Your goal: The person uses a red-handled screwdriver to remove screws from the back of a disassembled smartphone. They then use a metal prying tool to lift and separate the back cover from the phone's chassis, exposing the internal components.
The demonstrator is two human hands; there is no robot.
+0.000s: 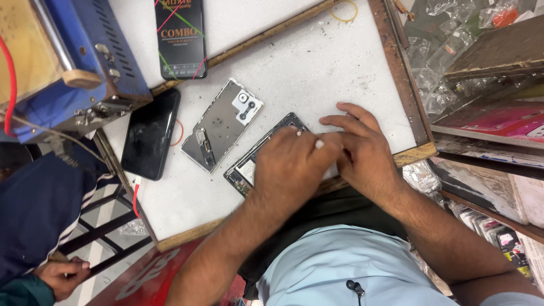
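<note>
Phone teardown, mid-way by the look of it: the back cover (222, 124) is already off and lies inner side up on the white tabletop (317, 68), just beyond and to the left of the left hand (292, 161). The opened phone body (245, 168) sits under both hands, tilted diagonally, insides exposed; only its left end and top edge show, the rest is hidden by the hands. Left grip: fingers curled closed, pinching a small white-tipped tool (318, 144), tip pointing toward the right hand. I can't tell what exactly the tip is touching. Right hand (360, 150): flat, palm down, fingers spread, pressing on the far end of the phone body, holding nothing, just steadying it. Both forearms come in from the lower edge, wrists close together, hands touching or nearly so above the phone. What's left, as a guess: the inside work isn't done, cover not back on. Further left of the left grip lies a black phone (150, 134), screen up, beside a red rubber band (178, 133); beyond that a black box (180, 37) and a blue machine (79, 62). A yellow rubber band (344, 11) lies well beyond the right hand. Another person's hand (61, 276) is at lower left, off the tabletop.
</note>
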